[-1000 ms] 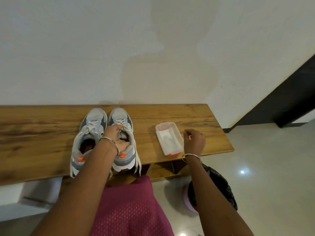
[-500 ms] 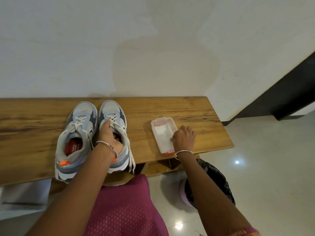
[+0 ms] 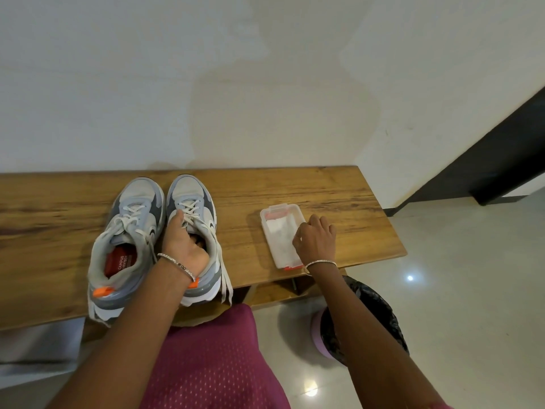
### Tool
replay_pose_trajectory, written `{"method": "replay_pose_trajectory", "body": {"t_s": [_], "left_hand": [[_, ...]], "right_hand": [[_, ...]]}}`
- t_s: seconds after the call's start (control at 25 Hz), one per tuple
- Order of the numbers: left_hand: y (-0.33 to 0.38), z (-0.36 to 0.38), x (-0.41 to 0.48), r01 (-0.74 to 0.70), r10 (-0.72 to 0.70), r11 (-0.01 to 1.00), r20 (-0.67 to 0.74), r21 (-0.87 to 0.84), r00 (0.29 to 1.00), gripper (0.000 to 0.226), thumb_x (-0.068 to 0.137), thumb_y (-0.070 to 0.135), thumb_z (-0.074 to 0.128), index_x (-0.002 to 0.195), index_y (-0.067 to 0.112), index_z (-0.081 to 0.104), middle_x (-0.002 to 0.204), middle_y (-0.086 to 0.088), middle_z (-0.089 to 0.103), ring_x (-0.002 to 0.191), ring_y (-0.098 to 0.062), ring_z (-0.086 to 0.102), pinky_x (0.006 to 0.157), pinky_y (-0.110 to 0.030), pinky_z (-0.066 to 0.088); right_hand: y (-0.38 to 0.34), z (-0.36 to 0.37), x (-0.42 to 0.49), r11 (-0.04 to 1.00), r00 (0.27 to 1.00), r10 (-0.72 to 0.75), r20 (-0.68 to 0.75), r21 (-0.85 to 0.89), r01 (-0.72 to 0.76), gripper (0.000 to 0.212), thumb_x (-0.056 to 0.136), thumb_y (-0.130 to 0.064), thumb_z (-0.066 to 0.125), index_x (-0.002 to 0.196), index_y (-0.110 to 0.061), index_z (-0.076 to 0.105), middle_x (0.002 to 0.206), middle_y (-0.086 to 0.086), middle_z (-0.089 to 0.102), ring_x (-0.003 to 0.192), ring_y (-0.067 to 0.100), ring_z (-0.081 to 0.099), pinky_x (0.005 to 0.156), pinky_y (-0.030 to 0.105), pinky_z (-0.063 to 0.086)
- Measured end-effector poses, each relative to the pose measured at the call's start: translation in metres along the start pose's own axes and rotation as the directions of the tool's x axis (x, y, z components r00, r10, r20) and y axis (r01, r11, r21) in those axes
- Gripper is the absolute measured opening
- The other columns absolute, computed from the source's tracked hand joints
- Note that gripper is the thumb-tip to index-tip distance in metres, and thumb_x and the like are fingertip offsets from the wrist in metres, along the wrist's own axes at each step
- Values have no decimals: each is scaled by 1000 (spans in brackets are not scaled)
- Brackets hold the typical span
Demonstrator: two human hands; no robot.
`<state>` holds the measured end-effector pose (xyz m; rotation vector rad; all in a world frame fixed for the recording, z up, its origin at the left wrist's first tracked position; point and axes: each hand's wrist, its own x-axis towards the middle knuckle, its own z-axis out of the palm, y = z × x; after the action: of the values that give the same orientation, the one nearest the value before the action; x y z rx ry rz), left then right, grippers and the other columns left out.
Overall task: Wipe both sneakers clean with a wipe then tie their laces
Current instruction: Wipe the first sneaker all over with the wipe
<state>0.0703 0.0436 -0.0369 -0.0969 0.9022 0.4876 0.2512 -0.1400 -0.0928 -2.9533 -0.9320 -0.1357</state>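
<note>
Wooden bench (image 3: pixel 339 196), two grey sneakers side by side, laces untied. Left hand (image 3: pixel 184 246) grips the sneaker (image 3: pixel 190 188) nearer the box, fingers inside its opening; other sneaker (image 3: pixel 132 196) touches it. Right hand (image 3: pixel 317 240) curls over the wipes (image 3: pixel 280 228) in the open plastic box (image 3: pixel 278 207); pinch unclear. Black-lined bin (image 3: pixel 371 314) on the floor below.
</note>
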Motion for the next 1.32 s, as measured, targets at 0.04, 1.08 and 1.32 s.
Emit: {"method": "replay_pose_trajectory", "body": {"t_s": [0.04,1.08,1.32], "left_hand": [[0,0,0,3,-3,1000,-5,2,1000,42,94,41,67,115,5,64,144,-2,57,136,-5,50,107,-15,42],[1,5,13,31,-22,995,-90,99,996,50,83,54,72,113,14,67,79,0,66,53,-1,58,44,-10,48],[-5,2,2,-41,49,983,-38,178,998,47,89,54,65,109,12,63,68,2,66,53,-6,63,55,-17,54]], "right_hand": [[4,-1,-2,997,1000,15,-15,76,-14,9,90,-16,62,90,-15,71,102,3,61,102,24,51,89,38,40],[-1,-111,-50,-907,730,-111,675,232,-353,47,86,-18,71,126,3,58,111,27,69,89,42,72,61,53,61],[-25,-101,-98,-845,653,-292,699,131,-518,91,54,16,86,136,-1,50,122,25,62,93,39,70,59,37,62]]}}
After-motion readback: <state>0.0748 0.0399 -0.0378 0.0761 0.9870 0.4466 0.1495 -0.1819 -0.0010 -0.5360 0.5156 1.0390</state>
